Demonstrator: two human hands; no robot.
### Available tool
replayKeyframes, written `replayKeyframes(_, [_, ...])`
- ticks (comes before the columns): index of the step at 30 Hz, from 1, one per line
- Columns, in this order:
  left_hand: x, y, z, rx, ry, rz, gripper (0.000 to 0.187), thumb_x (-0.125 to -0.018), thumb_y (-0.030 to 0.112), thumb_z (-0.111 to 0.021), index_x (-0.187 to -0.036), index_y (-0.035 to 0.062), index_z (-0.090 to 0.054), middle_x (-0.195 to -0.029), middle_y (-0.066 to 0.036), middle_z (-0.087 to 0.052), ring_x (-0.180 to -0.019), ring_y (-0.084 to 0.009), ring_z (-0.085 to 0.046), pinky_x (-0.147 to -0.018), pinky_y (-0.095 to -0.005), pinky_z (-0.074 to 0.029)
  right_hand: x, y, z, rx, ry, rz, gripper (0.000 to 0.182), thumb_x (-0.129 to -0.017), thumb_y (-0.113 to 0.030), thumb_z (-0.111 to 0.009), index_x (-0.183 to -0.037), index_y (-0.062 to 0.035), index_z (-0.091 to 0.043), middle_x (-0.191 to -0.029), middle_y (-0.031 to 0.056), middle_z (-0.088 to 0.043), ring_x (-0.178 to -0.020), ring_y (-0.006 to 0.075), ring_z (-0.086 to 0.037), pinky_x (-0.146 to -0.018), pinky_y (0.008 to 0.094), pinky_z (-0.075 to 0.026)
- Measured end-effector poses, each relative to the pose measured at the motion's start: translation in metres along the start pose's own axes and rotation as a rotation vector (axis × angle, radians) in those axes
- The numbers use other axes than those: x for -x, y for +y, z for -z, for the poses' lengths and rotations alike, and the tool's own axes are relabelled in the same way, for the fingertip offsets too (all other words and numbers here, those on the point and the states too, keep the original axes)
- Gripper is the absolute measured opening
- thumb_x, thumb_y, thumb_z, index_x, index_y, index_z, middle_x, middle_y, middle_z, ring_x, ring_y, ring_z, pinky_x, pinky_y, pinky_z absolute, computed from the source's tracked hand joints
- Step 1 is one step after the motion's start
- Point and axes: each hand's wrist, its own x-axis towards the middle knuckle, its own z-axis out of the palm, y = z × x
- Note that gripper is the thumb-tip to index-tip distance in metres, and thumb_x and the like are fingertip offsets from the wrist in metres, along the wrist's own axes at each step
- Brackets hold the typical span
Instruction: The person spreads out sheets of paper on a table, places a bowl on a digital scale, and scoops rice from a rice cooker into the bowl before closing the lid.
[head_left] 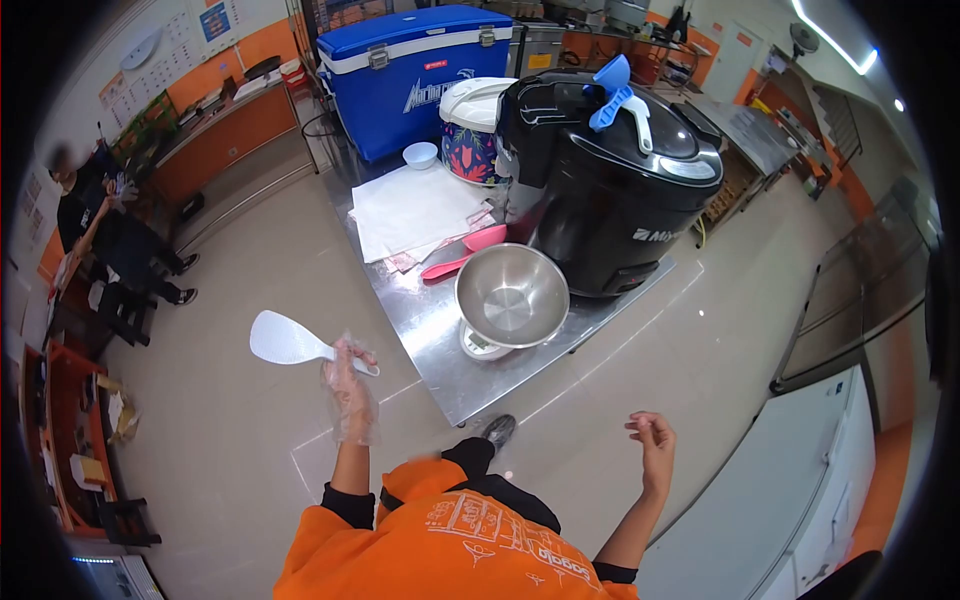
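Note:
My left hand [351, 385], in a clear plastic glove, grips the handle of a white rice paddle [288, 340], held over the floor left of the steel table [430, 370]. My right hand [653, 435] is bare and raised to the right of the table; its fingers are curled together, and whether anything is between them cannot be made out. A steel bowl [512, 295] rests on a small white scale [484, 343] near the table's front corner. Beside the bowl lies a pink scoop [484, 238]. White paper sheets [410, 210] are stacked behind it.
A large black rice cooker [620, 190] with blue and white utensils [612, 95] on its lid stands behind the bowl. Further back are a patterned container [472, 140], a small bowl [420, 155] and a blue cooler [410, 90]. Another person [100, 220] stands far left. A white chest [770, 500] is at right.

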Motion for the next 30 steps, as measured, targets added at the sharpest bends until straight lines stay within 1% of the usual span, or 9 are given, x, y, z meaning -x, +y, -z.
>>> replayKeyframes(4, [-0.018,-0.034,-0.028,0.110,-0.010,0.014,0.030,-0.094,0.035,-0.053,-0.091,0.0055,-0.051,-0.078,-0.003,-0.052,-0.067,-0.0116,-0.054,-0.059,-0.0286,-0.044,-0.051,-0.056,-0.007,-0.007,0.058,0.140,0.017,-0.090,-0.019,-0.061,-0.094,-0.0031,-0.061,-0.091,0.0059,-0.062,-0.082,0.0148,-0.061,-0.072,0.0269,-0.046])
replayKeyframes(7, [-0.013,-0.058,-0.047,-0.235,-0.032,0.332,0.031,-0.087,0.031,-0.065,-0.097,0.0047,-0.052,-0.078,-0.001,-0.049,-0.068,-0.0107,-0.049,-0.062,-0.0269,-0.043,-0.088,-0.102,-0.015,0.028,-0.004,0.228,0.015,-0.090,-0.016,-0.060,-0.094,-0.0024,-0.060,-0.092,0.0063,-0.062,-0.085,0.0151,-0.060,-0.074,0.0268,-0.045])
replayKeyframes(9, [0.009,-0.124,-0.047,-0.585,-0.018,0.131,0.038,-0.075,0.024,-0.078,-0.096,0.0048,-0.052,-0.080,-0.001,-0.050,-0.074,-0.0104,-0.051,-0.064,-0.0272,-0.045,-0.108,-0.125,-0.022,0.050,-0.072,0.289,0.012,-0.090,-0.013,-0.059,-0.094,-0.0021,-0.059,-0.092,0.0066,-0.062,-0.085,0.0151,-0.060,-0.074,0.0267,-0.044])
replayKeyframes(14, [0.037,-0.099,-0.094,-0.614,-0.078,0.589,0.048,-0.064,0.017,-0.083,-0.097,0.0004,-0.053,-0.087,-0.007,-0.056,-0.080,-0.0153,-0.055,-0.067,-0.0282,-0.047,-0.154,-0.152,-0.027,0.081,-0.154,0.451,0.011,-0.091,-0.010,-0.056,-0.094,0.0002,-0.058,-0.088,0.0078,-0.060,-0.083,0.0159,-0.059,-0.075,0.0276,-0.045])
replayKeyframes(20, [0.030,-0.123,-0.096,-0.841,0.039,0.509,0.046,-0.062,0.019,-0.084,-0.093,-0.0028,-0.056,-0.080,-0.011,-0.059,-0.067,-0.0221,-0.057,-0.065,-0.0347,-0.049,-0.196,-0.188,-0.029,0.079,-0.156,0.644,0.011,-0.093,-0.009,-0.051,-0.094,-0.0002,-0.056,-0.083,0.0077,-0.057,-0.076,0.0140,-0.054,-0.073,0.0268,-0.044])
replayKeyframes(23, [0.023,-0.120,-0.094,-0.889,-0.035,0.610,0.052,-0.059,0.022,-0.085,-0.094,-0.0063,-0.060,-0.086,-0.015,-0.062,-0.070,-0.0256,-0.061,-0.068,-0.0370,-0.051,-0.214,-0.219,-0.030,0.050,-0.180,0.763,0.012,-0.093,-0.010,-0.049,-0.094,-0.0002,-0.056,-0.083,0.0079,-0.054,-0.075,0.0141,-0.051,-0.071,0.0268,-0.042])
replayKeyframes(26, [0.021,-0.152,-0.084,-0.977,-0.028,0.501,0.056,-0.054,0.026,-0.088,-0.091,-0.0055,-0.062,-0.088,-0.015,-0.063,-0.072,-0.0241,-0.062,-0.068,-0.0358,-0.051,-0.241,-0.247,-0.033,0.051,-0.226,0.879,0.013,-0.094,-0.011,-0.050,-0.096,-0.0003,-0.057,-0.086,0.0077,-0.056,-0.075,0.0132,-0.052,-0.067,0.0250,-0.041])
replayKeyframes(28, [0.020,-0.132,-0.090,-1.027,-0.077,0.590,0.065,-0.056,0.036,-0.085,-0.099,-0.0042,-0.059,-0.100,-0.021,-0.061,-0.093,-0.0315,-0.061,-0.081,-0.0378,-0.050,-0.257,-0.266,-0.038,0.084,-0.238,0.907,0.013,-0.093,-0.011,-0.051,-0.098,0.0000,-0.057,-0.087,0.0071,-0.058,-0.076,0.0122,-0.054,-0.066,0.0235,-0.041])
replayKeyframes(30, [0.023,-0.129,-0.093,-0.963,-0.040,0.628,0.066,-0.055,0.035,-0.086,-0.100,-0.0046,-0.059,-0.099,-0.020,-0.061,-0.092,-0.0311,-0.062,-0.081,-0.0379,-0.050,-0.275,-0.283,-0.050,0.120,-0.249,0.917,0.014,-0.093,-0.011,-0.052,-0.100,-0.0004,-0.058,-0.087,0.0057,-0.059,-0.076,0.0107,-0.055,-0.064,0.0217,-0.041])
